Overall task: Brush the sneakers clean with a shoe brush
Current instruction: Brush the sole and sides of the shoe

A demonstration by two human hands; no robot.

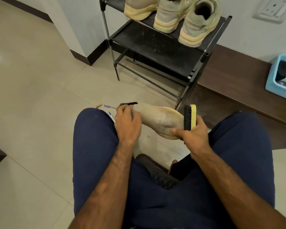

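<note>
A dusty beige sneaker (157,119) lies sideways in the air between my knees, toe to the right. My left hand (128,124) grips its heel end, near the dark collar. My right hand (194,138) holds a shoe brush (190,117) with a yellow back and black bristles. The bristles face the toe of the sneaker and stand right beside it. Three more beige sneakers (196,25) stand on the top shelf of a black shoe rack (155,45) ahead.
Two pens (109,106) and a small gold cap (98,105) lie on the tiled floor left of the sneaker. A light blue tub (271,80) sits on a dark wooden ledge at the right. A dark shoe (157,172) lies on the floor between my legs.
</note>
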